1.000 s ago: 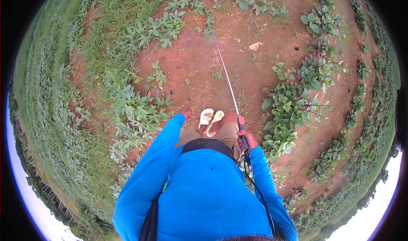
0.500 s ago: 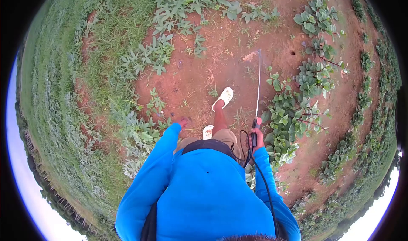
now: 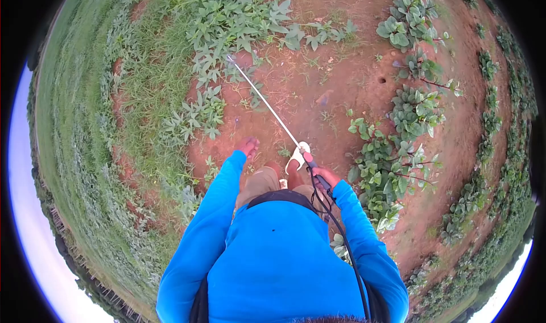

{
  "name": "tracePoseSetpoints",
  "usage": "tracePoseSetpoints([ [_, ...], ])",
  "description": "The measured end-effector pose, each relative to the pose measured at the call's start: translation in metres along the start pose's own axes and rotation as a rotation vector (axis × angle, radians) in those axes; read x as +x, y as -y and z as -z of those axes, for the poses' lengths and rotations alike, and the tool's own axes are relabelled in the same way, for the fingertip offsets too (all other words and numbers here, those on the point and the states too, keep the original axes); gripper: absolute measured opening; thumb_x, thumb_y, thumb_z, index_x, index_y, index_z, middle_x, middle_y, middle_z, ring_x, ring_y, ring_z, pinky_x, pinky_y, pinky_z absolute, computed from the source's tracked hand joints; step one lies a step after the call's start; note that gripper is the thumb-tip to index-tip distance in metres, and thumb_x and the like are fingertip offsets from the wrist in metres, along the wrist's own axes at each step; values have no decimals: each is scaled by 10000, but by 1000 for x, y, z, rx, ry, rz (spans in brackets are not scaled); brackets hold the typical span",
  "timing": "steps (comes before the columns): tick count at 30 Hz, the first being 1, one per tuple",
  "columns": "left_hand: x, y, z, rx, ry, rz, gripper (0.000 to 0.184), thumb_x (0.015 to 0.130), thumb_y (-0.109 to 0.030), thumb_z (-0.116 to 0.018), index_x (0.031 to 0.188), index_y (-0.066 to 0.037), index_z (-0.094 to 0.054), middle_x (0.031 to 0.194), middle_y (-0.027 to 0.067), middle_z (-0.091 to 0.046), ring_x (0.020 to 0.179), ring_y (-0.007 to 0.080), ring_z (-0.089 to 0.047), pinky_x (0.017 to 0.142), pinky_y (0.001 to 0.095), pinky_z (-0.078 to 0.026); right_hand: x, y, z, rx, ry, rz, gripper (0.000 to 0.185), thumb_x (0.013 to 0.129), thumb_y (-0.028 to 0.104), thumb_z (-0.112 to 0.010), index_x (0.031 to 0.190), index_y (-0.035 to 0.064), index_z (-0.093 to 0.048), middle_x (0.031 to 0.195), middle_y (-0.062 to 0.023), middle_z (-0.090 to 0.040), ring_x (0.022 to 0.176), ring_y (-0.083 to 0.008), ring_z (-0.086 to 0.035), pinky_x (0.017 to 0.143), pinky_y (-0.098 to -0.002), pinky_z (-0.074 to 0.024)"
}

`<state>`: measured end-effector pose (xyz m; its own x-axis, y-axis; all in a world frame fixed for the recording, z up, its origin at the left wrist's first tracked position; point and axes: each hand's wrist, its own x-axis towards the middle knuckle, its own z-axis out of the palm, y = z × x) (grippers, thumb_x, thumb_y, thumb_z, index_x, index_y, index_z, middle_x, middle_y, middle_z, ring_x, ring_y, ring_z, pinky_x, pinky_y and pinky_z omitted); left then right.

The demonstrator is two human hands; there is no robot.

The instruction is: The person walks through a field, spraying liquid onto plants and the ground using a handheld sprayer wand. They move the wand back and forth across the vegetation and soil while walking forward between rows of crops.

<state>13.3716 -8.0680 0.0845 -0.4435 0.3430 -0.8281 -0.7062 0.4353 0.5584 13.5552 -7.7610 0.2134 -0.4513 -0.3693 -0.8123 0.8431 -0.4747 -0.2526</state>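
My right hand [image 3: 326, 178] is wrapped around the dark handle of a spray lance [image 3: 267, 105]. The long pale tube slants forward and left, its tip among the leaves of the green plants [image 3: 219, 33] on the left. A pinkish-red part sits where tube meets handle. From the handle, a black hose [image 3: 348, 246] loops and runs back along my right side. In front of my left hip, my left hand [image 3: 248, 146] hangs over the soil with nothing in it, its fingers loosely extended and slightly blurred.
Reddish bare soil [image 3: 318, 84] forms a path ahead, with a small hole [image 3: 381, 80] in it. Broad-leaved bushes [image 3: 418, 112] line the right side, with further crop rows beyond. Grass [image 3: 142, 67] grows on the left. A white clog [image 3: 301, 152] is on my foot.
The lance has swung from pointing straight ahead on the right to slanting forward-left. My right hand has moved inward, and my left hand has risen slightly. My feet and the ground view have shifted.
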Motion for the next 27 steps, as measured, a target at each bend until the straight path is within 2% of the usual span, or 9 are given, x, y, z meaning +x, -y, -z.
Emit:
tracePoseSetpoints([
  [2, 6, -11, -5, -3, -7, -22, 210, 887, -277, -452, 864, -86, -536, 633, 10, -518, 448, 90, -443, 364, 234, -317, -4, 12, 8, -23, -18, 15, 184, 754, 270, -528, 814, 105, -472, 546, 10, -409, 393, -88, -385, 323, -239, -286],
  [5, 23, -5, 0, 24, -37, 135, 205, 871, -278, -467, 859, -85, -536, 624, 19, -514, 447, 92, -443, 363, 241, -322, -18, 23, 18, 77, -78, 23, 173, 754, 260, -527, 797, 98, -488, 540, 9, -405, 383, -96, -375, 324, -237, -288],
  [7, 26, -7, 3, 197, -90, 301, 208, 851, -283, -476, 864, -85, -537, 628, 33, -520, 447, 110, -458, 362, 266, -341, -14, 11, 39, 222, -216, 10, 178, 735, 269, -538, 761, 104, -477, 536, 9, -397, 375, -104, -358, 325, -239, -284],
  [8, 30, -1, 9, 196, -86, 305, 208, 851, -283, -476, 864, -85, -537, 628, 33, -520, 447, 110, -458, 362, 266, -341, -9, 1, 60, 299, -186, -124, 219, 709, 305, -556, 743, 112, -458, 532, 10, -384, 371, -102, -341, 323, -242, -282],
  [11, 49, 6, 21, 301, -33, 303, 220, 828, -289, -481, 881, -82, -536, 633, 43, -530, 445, 139, -476, 363, 298, -360, -36, 7, 86, 566, -26, -123, 248, 697, 332, -559, 737, 117, -443, 528, 7, -381, 367, -99, -336, 319, -247, -286],
  [17, 99, -23, 36, 164, 38, 323, 240, 820, -293, -483, 909, -75, -530, 657, 63, -542, 441, 159, -480, 360, 314, -349, -84, 69, 97, 799, -192, 47, 237, 706, 330, -538, 755, 115, -453, 536, 10, -389, 362, -103, -351, 320, -249, -304],
  [20, 142, -62, 36, 171, 110, 283, 231, 846, -297, -467, 901, -81, -528, 658, 59, -533, 431, 143, -459, 356, 292, -330, -72, 115, 105, 870, -190, 146, 231, 709, 315, -532, 761, 97, -474, 542, -2, -407, 361, -123, -373, 321, -260, -325],
  [22, 148, -127, 24, 48, 64, 230, 237, 875, -313, -445, 895, -90, -525, 655, 30, -520, 440, 110, -440, 366, 258, -319, -62, 156, 98, 883, -204, 213, 213, 699, 319, -532, 744, 122, -463, 541, 5, -395, 368, -115, -368, 320, -255, -311],
  [27, 200, -233, 20, 78, 45, 112, 236, 894, -318, -426, 891, -103, -523, 653, -5, -508, 462, 76, -430, 387, 226, -314, -33, 228, 90, 770, -137, 135, 208, 713, 312, -533, 754, 118, -471, 547, -6, -401, 366, -122, -363, 325, -266, -312],
])
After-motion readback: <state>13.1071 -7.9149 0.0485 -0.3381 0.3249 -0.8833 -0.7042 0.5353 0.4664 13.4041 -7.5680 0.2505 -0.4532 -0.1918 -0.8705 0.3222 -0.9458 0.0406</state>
